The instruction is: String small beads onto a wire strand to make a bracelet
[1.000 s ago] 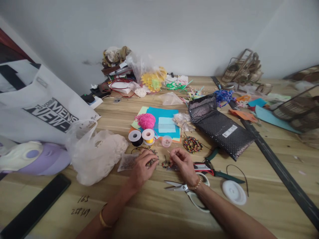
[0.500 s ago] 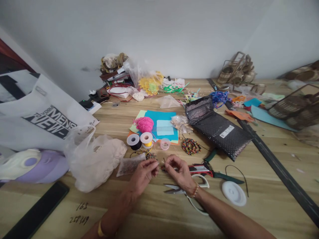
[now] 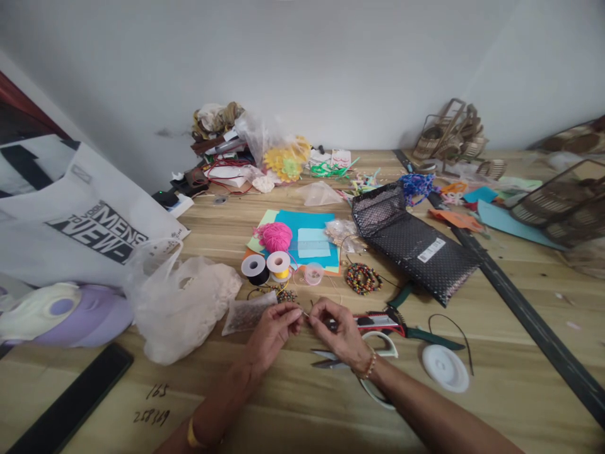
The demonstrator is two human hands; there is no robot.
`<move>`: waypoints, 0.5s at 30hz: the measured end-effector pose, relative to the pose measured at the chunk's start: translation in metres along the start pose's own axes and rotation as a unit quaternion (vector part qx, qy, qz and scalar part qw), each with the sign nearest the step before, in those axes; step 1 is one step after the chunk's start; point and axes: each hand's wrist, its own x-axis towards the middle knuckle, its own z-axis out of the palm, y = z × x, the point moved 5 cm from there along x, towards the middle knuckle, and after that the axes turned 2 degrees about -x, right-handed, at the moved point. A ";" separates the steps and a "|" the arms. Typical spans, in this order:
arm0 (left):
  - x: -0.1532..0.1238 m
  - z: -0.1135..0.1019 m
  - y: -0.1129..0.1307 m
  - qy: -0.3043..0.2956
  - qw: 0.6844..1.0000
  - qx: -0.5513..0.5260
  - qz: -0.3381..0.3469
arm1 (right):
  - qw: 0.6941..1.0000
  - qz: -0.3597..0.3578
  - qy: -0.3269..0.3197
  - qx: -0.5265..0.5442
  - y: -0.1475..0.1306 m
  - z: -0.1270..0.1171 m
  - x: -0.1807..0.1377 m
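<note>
Barely discernible: tiny item point(image 3: 305, 313) between left hand point(image 3: 271, 332) and right hand point(image 3: 341, 332)

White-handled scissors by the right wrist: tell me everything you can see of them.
The scissors with silvery metal blades and white plastic loop handles lie flat on the wooden table, blades slightly parted, tips pointing left. The wrist of the right hand crosses over the pivot, hiding it; one loop shows on each side of it. Contact with the wrist cannot be told.

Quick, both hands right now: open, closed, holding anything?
Left hand: pinched shut on a tiny piece, too small to identify.
Right hand: pinched shut on the same tiny piece.
</note>
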 end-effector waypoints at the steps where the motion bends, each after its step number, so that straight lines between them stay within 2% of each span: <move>1: 0.000 0.000 0.000 -0.001 1.000 0.003 0.002 | 1.000 0.000 -0.002 0.000 0.000 0.000 0.000; 15: 0.000 0.001 0.001 -0.010 0.999 0.034 0.002 | 1.000 0.005 -0.013 0.003 0.002 0.001 0.000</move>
